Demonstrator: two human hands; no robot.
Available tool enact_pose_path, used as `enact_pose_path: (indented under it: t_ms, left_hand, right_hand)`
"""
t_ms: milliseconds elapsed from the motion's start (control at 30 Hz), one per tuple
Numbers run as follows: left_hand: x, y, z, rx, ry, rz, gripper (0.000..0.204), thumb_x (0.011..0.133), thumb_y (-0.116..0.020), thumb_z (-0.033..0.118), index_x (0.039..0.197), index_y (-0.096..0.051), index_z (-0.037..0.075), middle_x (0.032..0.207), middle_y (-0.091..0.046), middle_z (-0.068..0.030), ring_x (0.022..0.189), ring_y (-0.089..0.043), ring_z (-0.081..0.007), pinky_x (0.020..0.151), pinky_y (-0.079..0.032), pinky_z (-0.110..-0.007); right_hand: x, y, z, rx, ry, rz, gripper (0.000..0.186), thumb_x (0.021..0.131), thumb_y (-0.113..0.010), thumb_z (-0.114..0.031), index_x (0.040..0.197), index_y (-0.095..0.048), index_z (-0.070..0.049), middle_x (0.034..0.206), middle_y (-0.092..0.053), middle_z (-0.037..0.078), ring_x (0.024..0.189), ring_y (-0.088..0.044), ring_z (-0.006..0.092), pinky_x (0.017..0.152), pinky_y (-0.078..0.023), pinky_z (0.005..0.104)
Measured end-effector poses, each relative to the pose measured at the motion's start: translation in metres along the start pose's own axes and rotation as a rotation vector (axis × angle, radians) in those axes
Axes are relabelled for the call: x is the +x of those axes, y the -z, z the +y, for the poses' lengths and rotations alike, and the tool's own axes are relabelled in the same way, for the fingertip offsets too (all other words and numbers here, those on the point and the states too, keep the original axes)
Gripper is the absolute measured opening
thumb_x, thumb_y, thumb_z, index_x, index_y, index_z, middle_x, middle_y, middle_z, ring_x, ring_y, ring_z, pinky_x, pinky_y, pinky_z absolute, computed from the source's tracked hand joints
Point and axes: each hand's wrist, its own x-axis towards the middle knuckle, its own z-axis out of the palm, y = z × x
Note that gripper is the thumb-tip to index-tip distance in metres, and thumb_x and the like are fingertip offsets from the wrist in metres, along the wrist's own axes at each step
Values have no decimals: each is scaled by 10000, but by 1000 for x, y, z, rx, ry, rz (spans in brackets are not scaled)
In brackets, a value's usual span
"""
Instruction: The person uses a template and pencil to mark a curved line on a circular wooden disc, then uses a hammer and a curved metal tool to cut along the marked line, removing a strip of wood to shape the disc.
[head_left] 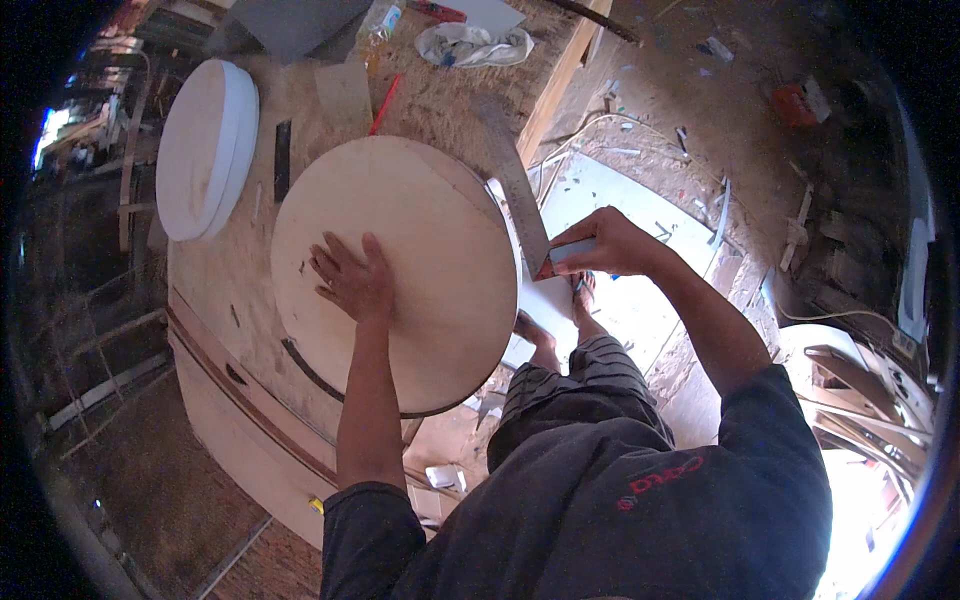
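My left hand (pixel 358 281) lies flat, fingers spread, on a large round wooden disc (pixel 440 240) with a pale top. A dark strip shows along the disc's lower edge. To the right of the disc, my right hand (pixel 612 246) is closed on the short light-blue arm of a try square (pixel 521 200). The square's long metal blade points away from me, close beside the disc's right edge. From this view I cannot tell whether the blade touches the disc.
A white-topped round piece (pixel 196 150) rests at the left of the wooden worktable (pixel 460 110). A red pencil-like stick (pixel 385 104), a crumpled cloth (pixel 475 46) and grey sheets (pixel 290 25) lie at the far side. A white board (pixel 640 310) and scraps cover the floor at right.
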Motion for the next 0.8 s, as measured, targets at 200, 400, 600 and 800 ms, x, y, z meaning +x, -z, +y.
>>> enact_pose_path:
  t_ms: [200,400,600,800]
  left_hand:
    - [0,5,5,-33,5,-5,888,1064,-417,697,1701,-270,97,1754,-205,-259,1637,-145,-443,1254,-138,-721]
    - [4,3,3,-43,2,4,896,1054,-428,713,1703,-278,114,1758,-203,-250,1642,-141,-429,1264,-130,-703]
    - [4,1,0,-19,36,-27,913,1043,-424,737,1712,-265,137,1768,-189,-234,1648,-135,-414,1278,-127,-678]
    - [6,2,3,-43,30,-21,921,1040,-414,748,1711,-265,135,1771,-185,-230,1648,-139,-412,1279,-131,-674]
  right_hand:
    - [21,11,2,11,-48,-120,532,795,-927,-337,1216,-806,-35,1056,-822,167,931,-768,212,883,-579,341]
    - [34,21,11,-17,-20,-199,517,802,-921,-336,1210,-809,-39,1056,-821,165,930,-773,227,880,-586,348]
    - [44,23,9,-45,-5,-237,496,811,-899,-319,1215,-807,-46,1023,-817,172,904,-780,258,852,-595,369]
    - [35,14,11,-46,67,-148,454,833,-883,-281,1219,-805,-57,1017,-808,189,891,-785,262,848,-594,371]
